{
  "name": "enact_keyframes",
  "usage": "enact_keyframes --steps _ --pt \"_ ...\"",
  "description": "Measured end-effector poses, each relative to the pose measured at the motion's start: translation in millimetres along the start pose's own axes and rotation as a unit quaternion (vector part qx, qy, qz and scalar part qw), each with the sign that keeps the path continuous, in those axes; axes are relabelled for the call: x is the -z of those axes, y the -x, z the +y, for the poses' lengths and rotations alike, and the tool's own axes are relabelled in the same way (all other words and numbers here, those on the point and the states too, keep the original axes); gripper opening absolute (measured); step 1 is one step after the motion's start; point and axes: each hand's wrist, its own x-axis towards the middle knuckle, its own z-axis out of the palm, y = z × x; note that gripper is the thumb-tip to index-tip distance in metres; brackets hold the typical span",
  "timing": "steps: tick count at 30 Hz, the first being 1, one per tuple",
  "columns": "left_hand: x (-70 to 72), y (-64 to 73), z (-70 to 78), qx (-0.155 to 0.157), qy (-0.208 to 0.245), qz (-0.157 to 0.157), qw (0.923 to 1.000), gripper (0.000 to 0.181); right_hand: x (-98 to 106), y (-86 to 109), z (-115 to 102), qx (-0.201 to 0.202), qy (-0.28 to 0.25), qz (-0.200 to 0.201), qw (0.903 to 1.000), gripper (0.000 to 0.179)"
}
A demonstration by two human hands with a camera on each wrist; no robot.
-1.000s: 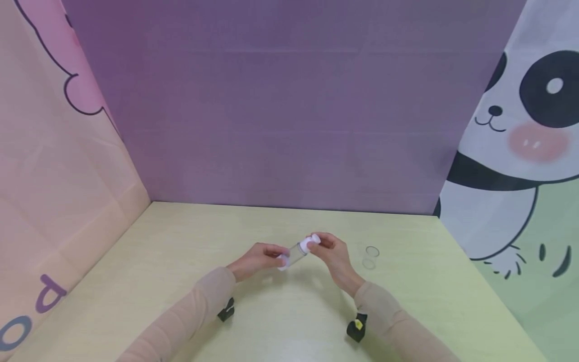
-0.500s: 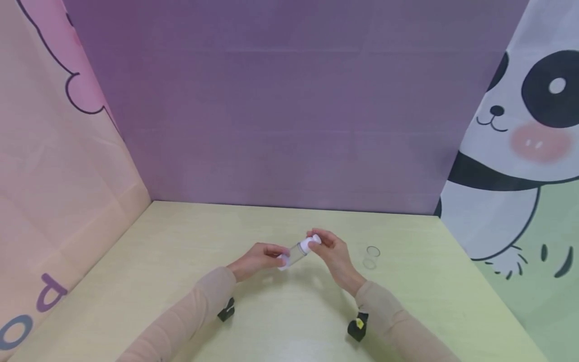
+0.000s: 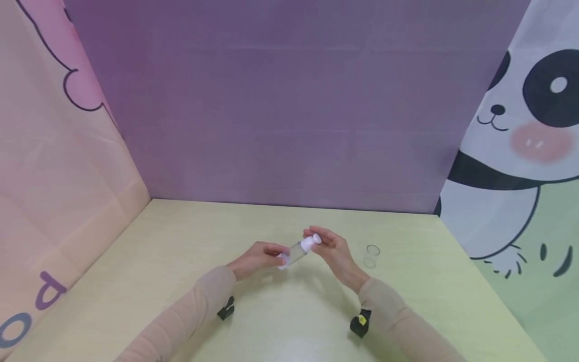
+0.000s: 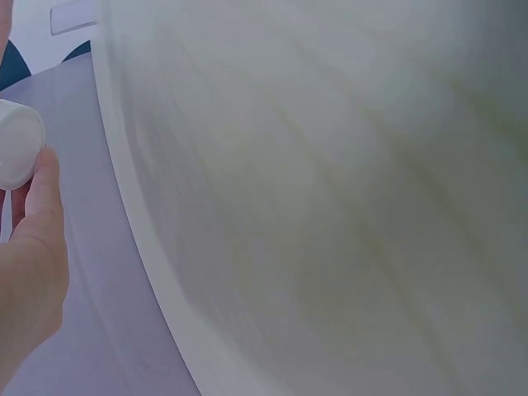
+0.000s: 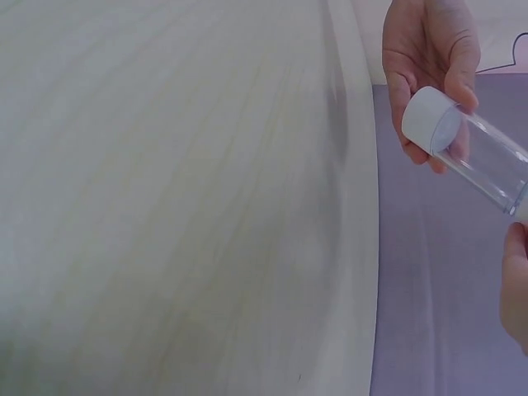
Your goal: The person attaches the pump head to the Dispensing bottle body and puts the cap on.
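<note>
A clear cylindrical bottle (image 3: 295, 253) with a white part at each end hangs tilted above the table, its upper end to the right. My left hand (image 3: 259, 259) grips the lower white end, seen closely in the right wrist view as a white base (image 5: 425, 120). Around the upper white cap (image 3: 310, 243), my right hand (image 3: 335, 254) has its thumb on the near side and its fingers on the far side. In the left wrist view, the round white end (image 4: 18, 144) shows beside the left hand (image 4: 37, 256). The clear barrel looks empty in the right wrist view.
A clear open cylinder, like a cup or cover (image 3: 370, 256), stands on the pale wooden table (image 3: 289, 317) right of the hands. Purple cloth (image 3: 289, 110) rises behind the table, with printed cloths at both sides. A black device (image 3: 360, 323) hangs under each wrist.
The right hand's fingers have shifted up and left around the cap, and its wrist has moved slightly right. The left hand and bottle stay almost still.
</note>
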Motion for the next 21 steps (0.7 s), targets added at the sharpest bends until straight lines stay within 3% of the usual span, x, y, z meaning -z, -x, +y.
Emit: enact_keyframes --steps 21 --pt "1.2 0.2 0.7 0.007 0.000 0.001 1.0000 0.035 -2.3 -2.5 4.2 -0.013 -0.014 0.037 0.9991 0.041"
